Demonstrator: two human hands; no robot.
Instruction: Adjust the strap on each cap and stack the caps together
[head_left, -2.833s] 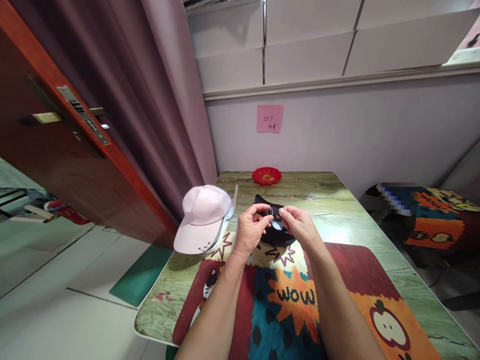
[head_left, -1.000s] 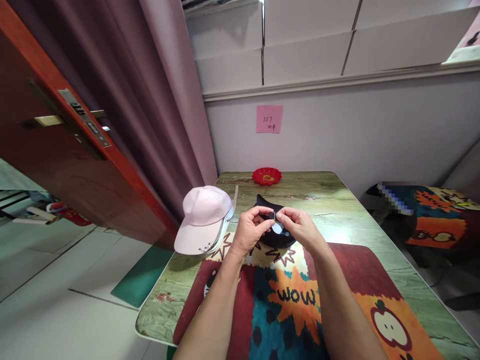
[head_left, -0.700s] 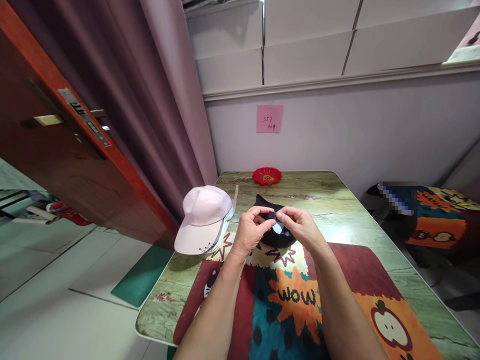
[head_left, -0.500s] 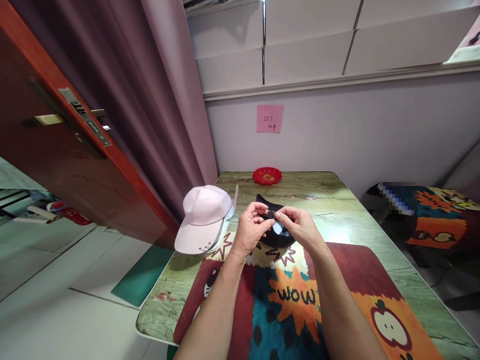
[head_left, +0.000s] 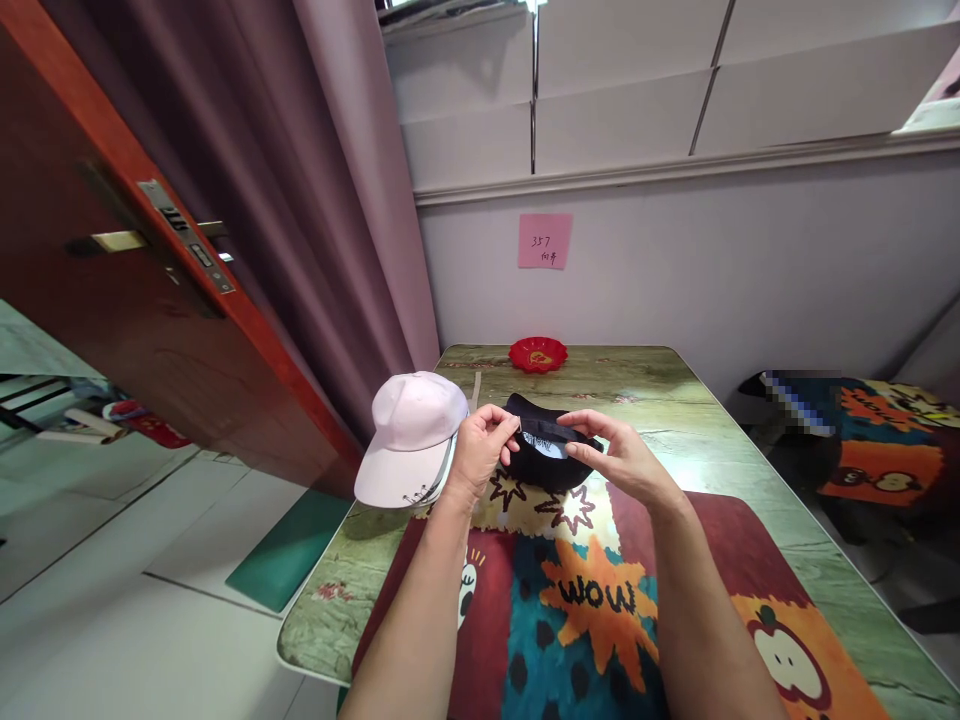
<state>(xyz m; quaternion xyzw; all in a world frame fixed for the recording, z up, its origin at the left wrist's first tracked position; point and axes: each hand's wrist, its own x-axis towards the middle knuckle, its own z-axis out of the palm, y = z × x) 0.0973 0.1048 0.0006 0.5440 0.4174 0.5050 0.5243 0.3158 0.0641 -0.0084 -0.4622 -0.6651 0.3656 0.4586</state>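
Between the left hand (head_left: 480, 452) and the right hand (head_left: 624, 456), the black cap (head_left: 553, 472) has a pale blue patch (head_left: 546, 446) with dark marks. Left of the left hand, the pink cap (head_left: 412, 425) is pale and plain-crowned. Past both hands, the plate (head_left: 517, 357) is red with gold. Nearer than the hands, the mat (head_left: 529, 635) mixes maroon, cream, dark-spotted teal and orange.

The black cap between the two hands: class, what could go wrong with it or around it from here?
Grip: the left hand pinches one side of the black cap between thumb and finger, so that side might slip free.

Knock: the pale cap sits close beside that hand, so a leftward swing could bump it.

Fall: the pale cap also lies near the table's left edge; a bump might send it over.
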